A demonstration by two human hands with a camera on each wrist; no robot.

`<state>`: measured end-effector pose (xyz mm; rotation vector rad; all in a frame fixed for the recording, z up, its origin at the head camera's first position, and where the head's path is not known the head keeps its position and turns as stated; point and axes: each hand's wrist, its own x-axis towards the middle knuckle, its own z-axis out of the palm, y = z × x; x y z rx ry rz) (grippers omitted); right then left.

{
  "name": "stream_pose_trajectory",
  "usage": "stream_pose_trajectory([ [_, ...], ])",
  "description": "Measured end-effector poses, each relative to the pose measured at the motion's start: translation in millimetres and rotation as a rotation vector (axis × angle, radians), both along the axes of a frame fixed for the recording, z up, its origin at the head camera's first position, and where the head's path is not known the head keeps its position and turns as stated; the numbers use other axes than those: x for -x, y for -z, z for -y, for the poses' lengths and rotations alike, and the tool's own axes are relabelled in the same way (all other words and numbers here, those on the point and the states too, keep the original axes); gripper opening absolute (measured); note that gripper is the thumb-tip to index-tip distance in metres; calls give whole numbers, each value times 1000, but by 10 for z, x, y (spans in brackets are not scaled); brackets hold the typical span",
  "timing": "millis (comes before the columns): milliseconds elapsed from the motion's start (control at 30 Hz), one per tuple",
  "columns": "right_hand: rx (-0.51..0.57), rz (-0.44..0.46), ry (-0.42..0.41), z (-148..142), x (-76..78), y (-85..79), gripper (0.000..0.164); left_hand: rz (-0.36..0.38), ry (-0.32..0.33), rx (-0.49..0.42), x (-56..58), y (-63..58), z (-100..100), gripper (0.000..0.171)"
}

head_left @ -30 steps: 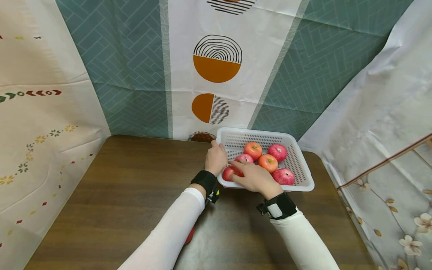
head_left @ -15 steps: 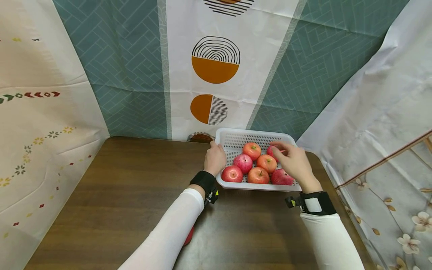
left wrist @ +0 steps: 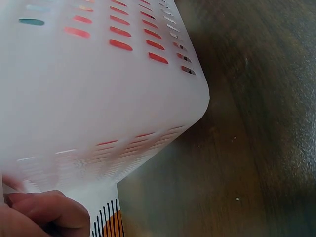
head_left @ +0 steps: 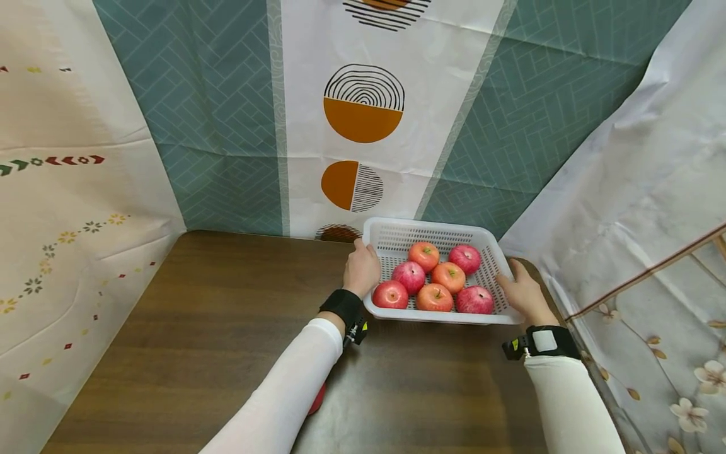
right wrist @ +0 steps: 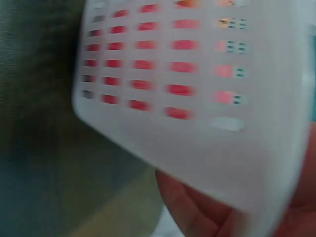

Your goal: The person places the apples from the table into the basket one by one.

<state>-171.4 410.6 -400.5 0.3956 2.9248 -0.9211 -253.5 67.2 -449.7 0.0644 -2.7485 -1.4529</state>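
A white plastic basket [head_left: 442, 318] with slotted walls holds several apples [head_left: 435, 296], some orange-red and others deep pink. At its left end, my left hand [head_left: 362, 268] grips the rim; curled fingers [left wrist: 57, 213] show beside the wall in the left wrist view. My right hand [head_left: 527, 293] has hold of the right end. In the right wrist view, its fingers [right wrist: 190, 207] come round from under the basket's edge, with part of the hand on the opposite side of the rim. Red fruit shows through the slots in both wrist views.
The basket is over the back right of a brown wooden table [head_left: 238, 315]. Under my left forearm a red rounded thing [head_left: 319, 400] shows, mostly hidden by the sleeve. Patterned cloth [head_left: 227, 126] hangs behind and on both sides.
My right hand has gone from the apples at the basket's front left, across the back right apple, to the basket's right rim. An apple now shows at the front middle. The left hand stays put.
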Motion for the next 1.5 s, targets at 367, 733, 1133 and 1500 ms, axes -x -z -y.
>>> stream_pose_trajectory([
  [367,10,-10,-8,-32,-15,199,79,-26,15,-8,-25,-34,9,37],
  [733,-96,-23,13,-21,14,252,78,21,34,-39,-10,-36,49,42],
  [1133,-111,-8,21,-32,7,275,77,61,173,1,-59,-252,377,68],
  [1500,-119,-7,15,-34,45,266,77,-317,519,199,-720,-483,1294,60],
])
